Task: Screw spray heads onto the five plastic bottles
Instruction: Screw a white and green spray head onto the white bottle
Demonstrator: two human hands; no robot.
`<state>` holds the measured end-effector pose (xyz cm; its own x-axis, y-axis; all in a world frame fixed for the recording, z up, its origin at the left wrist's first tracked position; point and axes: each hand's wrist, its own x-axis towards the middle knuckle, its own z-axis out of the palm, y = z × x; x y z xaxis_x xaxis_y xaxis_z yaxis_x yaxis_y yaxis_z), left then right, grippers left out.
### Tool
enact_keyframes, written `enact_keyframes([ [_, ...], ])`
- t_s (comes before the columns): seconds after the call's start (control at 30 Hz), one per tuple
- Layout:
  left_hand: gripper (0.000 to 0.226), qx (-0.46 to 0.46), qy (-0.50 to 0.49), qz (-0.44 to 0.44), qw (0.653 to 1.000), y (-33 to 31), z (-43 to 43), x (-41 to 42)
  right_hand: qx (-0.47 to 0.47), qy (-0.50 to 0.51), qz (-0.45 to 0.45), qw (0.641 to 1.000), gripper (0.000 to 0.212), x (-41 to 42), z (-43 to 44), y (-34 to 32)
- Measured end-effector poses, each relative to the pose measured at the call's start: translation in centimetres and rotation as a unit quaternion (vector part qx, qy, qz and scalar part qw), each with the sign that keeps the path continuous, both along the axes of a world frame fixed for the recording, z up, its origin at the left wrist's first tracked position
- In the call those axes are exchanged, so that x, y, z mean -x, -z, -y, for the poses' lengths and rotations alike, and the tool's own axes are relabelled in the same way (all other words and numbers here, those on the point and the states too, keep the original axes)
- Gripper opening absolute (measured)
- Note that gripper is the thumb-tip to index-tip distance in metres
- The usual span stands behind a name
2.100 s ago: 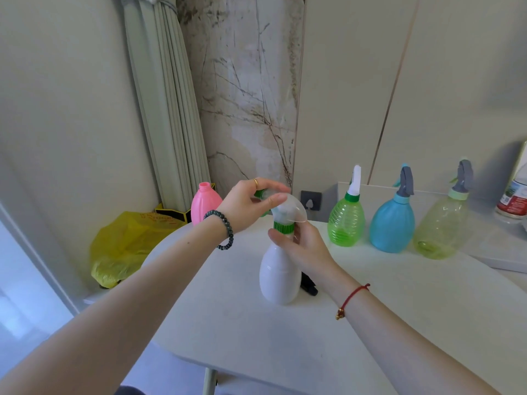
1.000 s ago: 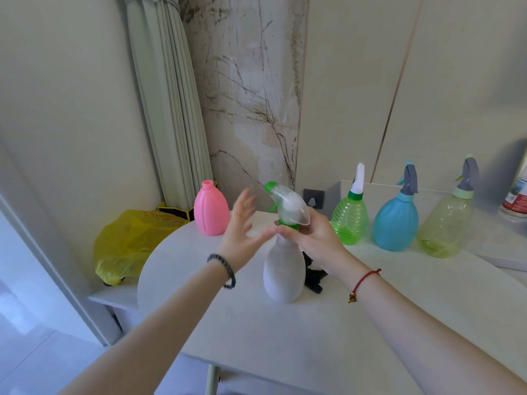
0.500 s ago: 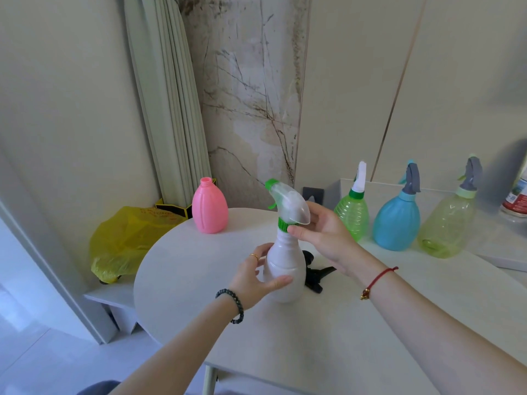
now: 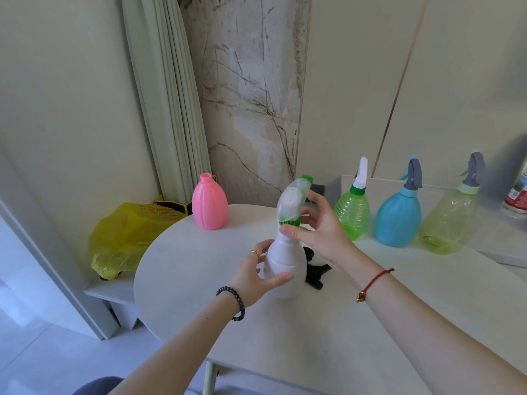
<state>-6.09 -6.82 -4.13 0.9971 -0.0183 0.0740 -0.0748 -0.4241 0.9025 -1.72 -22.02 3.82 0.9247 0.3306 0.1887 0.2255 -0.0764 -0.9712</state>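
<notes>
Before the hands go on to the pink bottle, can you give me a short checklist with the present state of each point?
1. White bottle upright on table: ok.
2. Left hand steadies the body: ok.
3. Right hand is at the green collar of the spray head: ok.
4. Collar screwed fully tight: cannot tell.
5. Pink bottle neck open, no head on it: ok.
6. Black spray head behind the white bottle, free to pick: ok.
</notes>
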Motion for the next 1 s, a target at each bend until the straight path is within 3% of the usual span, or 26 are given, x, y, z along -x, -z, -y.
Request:
enact_keyframes([
  [0.13,0.063,0.002,0.000,0.002,1.000,0.1,0.0,0.0,-0.067,-0.049,-0.055,0.995,0.075,0.0,0.5,0.3],
  [0.33,0.062,0.002,-0.003,0.009,1.000,0.1,0.1,0.0,-0.059,0.045,-0.033,0.997,0.080,0.0,-0.4,0.6],
  [0.53,0.069,0.002,-0.005,0.007,1.000,0.2,0.2,0.1,-0.111,-0.007,-0.064,0.992,0.073,0.3,0.1,0.7],
  [0.73,0.068,0.006,-0.006,0.011,1.000,0.1,0.3,0.2,-0.091,0.029,-0.024,0.995,0.081,0.0,-0.5,0.6],
  [0.87,0.067,0.009,-0.014,0.011,1.000,0.2,0.4,0.1,-0.080,0.017,-0.023,0.996,0.056,-0.2,0.1,0.8],
  [1.0,0.066,0.004,-0.021,0.018,1.000,0.2,0.6,0.2,-0.053,0.071,0.006,0.996,0.062,-0.1,-0.3,0.6],
])
